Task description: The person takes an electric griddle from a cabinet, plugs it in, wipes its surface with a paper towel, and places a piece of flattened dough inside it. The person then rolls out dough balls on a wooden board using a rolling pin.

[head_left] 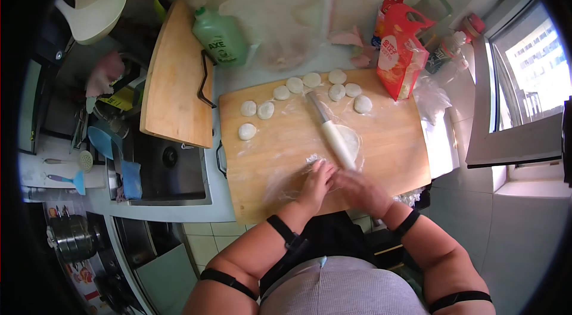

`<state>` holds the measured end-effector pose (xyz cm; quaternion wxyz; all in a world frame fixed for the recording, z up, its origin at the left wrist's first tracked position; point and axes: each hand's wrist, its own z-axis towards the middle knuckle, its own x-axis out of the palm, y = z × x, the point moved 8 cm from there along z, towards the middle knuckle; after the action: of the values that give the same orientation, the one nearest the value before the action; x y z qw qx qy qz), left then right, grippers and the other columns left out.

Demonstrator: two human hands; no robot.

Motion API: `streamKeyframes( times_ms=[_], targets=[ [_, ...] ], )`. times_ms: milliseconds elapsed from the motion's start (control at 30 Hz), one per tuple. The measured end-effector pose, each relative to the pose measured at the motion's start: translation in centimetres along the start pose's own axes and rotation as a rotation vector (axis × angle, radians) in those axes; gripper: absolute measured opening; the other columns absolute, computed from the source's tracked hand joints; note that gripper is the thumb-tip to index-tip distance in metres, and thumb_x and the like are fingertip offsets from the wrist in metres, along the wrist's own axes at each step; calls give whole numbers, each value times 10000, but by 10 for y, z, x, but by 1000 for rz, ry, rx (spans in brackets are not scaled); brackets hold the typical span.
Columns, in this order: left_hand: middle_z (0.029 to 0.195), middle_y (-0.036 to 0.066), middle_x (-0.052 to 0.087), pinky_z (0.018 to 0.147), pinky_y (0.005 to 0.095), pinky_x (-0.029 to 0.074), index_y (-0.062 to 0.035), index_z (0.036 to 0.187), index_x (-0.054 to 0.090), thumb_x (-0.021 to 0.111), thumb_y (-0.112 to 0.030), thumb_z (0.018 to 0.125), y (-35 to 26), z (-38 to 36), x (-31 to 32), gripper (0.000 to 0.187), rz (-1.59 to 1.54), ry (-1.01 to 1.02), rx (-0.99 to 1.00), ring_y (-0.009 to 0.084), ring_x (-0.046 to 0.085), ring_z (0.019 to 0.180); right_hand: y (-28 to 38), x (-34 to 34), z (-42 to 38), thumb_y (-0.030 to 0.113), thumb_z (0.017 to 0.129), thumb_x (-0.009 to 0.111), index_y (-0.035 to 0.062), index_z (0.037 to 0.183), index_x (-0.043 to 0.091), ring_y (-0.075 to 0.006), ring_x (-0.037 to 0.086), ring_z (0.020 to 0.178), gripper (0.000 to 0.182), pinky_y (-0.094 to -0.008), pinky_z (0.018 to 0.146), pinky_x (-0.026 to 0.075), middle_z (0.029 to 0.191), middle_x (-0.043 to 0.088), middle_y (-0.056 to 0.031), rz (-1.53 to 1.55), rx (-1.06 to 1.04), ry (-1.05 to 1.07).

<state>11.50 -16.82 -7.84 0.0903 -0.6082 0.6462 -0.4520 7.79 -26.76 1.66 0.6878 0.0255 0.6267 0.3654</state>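
Both hands are close together over the front of the wooden board (pixel 262 154). My left hand (pixel 319 182) has its fingers curled near a small patch of white flour, and what it may hold is too small to tell. My right hand (pixel 360 191) is smeared by motion just beside it. A rolling pin (pixel 336 142) lies slantwise, its near end by my right hand. Partly under the pin is a flat, rolled dough round (pixel 348 141). Several small dough discs, such as one at the left (pixel 246 131), lie along the board's far part.
A red flour bag (pixel 400 56) stands at the board's back right corner. A green bottle (pixel 220 38) and an upright wooden board (pixel 173 79) are at the back left, beside the sink (pixel 170 178). An open window (pixel 530 53) is on the right.
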Motion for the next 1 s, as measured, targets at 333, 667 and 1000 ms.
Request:
streamKeyframes(
  times_ms=[333,667,1000],
  targets=[
    [1324,175,355,1027,449,281,17,1332,240,287,-576,886,-2,-18,-4,744,-457,-71,-132,284,365,1220,9,34,-42,168,718,613,-11,1209,376,-367,585,825,574,-409,697,499,866,578,-214,265,666,247],
    [1384,107,307,1024,428,261,-66,1379,205,98,-728,800,-6,-16,-10,886,-505,-66,-100,259,339,1236,54,25,-31,-27,695,507,-20,1309,313,-352,543,862,644,-349,761,479,1022,467,-228,83,223,108],
    [1096,77,557,852,379,458,-62,1151,463,545,-312,883,2,-13,-43,376,-441,-308,-68,198,545,1004,27,-36,-27,-115,650,459,-23,1270,356,-386,528,900,635,-392,794,459,1043,471,-248,178,304,-86]
  ],
)
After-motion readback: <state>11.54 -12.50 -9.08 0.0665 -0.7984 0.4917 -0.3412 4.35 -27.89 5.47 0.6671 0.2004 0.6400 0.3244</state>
